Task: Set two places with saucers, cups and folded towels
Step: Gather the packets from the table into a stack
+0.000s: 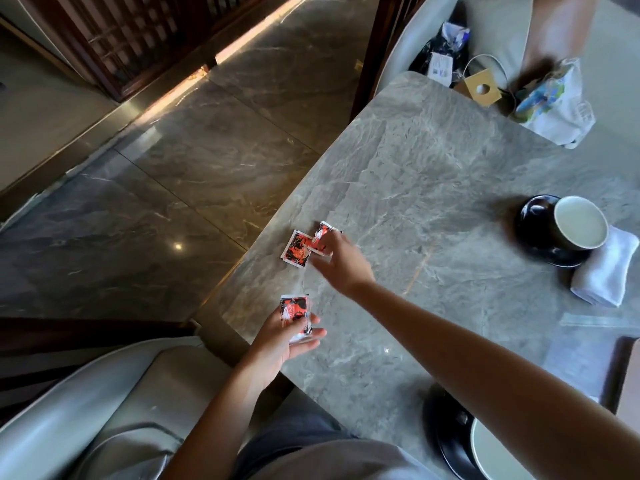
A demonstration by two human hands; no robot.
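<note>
On the grey marble table [433,188], a dark cup with a white inside [579,227] sits on a black saucer [535,220] at the right, a folded white towel [607,271] beside it. A second black saucer [450,441] with a cup [491,455] lies at the near edge, partly hidden by my right arm. My left hand [280,344] holds a red-and-black packet [294,311] over the table's corner. My right hand [341,259] pinches another red packet [320,239], which overlaps a third packet [296,249] lying on the table.
A white printed bag [557,105], a small cardboard piece [483,86] and cables lie at the far corner, where another person's arm [554,32] reaches in. Grey padded chairs [104,410] stand at the near left and far side. Polished floor lies to the left.
</note>
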